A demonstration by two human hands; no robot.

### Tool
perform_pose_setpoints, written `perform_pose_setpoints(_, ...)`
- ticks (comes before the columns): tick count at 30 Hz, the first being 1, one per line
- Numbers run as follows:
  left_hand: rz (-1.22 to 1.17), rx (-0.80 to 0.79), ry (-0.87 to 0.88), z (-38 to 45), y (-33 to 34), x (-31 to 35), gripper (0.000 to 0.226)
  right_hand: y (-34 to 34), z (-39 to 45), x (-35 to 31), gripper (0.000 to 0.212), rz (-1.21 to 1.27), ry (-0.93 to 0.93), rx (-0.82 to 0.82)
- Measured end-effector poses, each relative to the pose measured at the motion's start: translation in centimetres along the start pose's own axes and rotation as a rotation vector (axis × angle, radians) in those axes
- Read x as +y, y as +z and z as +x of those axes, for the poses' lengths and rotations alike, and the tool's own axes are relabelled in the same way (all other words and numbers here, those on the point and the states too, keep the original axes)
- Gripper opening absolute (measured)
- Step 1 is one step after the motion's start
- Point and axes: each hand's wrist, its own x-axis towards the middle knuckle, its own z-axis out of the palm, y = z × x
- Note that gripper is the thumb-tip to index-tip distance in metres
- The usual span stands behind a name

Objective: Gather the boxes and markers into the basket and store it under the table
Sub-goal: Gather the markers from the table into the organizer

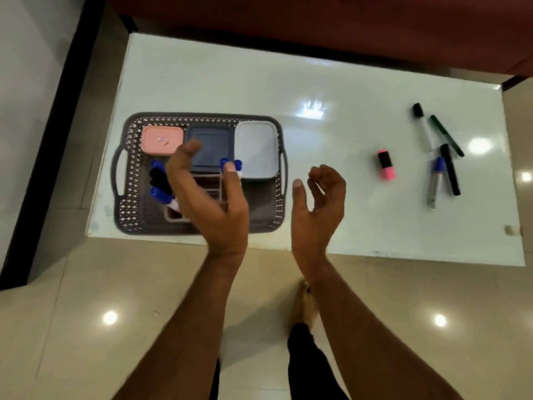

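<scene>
Left hand (207, 194) spread wide, empty, above basket (138, 122); right hand (317, 200) loosely curled, empty, just right of basket. Pink marker (386, 164) well right of basket.

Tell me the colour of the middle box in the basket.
Dark slate blue; the middle box sits between a pink one and a pale grey one, seen in the head view.

Bare pale glossy surface (331, 197) lies open between the dark perforated plastic basket (135, 197) and the pink highlighter (386, 164); four scattered markers (448, 168) crowd the far right.
</scene>
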Motion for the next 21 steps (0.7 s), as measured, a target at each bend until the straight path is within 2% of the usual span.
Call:
perform_pose_setpoints(6,-0.042,-0.295,-0.099,-4.0,10.6,3.8,0.037,-7.7,8.5,2.0,0.044,-0.100,0.123,0.113)
perform_pose_setpoints(11,0.013,-0.613,-0.087,-7.8,18.4,2.8,0.037,-12.6,13.8,5.0,0.048,-0.211,0.129,0.122)
perform_pose_setpoints(17,0.123,-0.896,-0.040,-9.6,25.2,-0.6,0.041,-15.2,18.3,9.1,0.049,-0.347,0.172,0.062)
perform_pose_setpoints(21,0.236,-1.032,-0.074,-9.7,29.0,-2.1,0.044,-15.6,19.8,10.7,0.052,-0.500,0.158,-0.052)
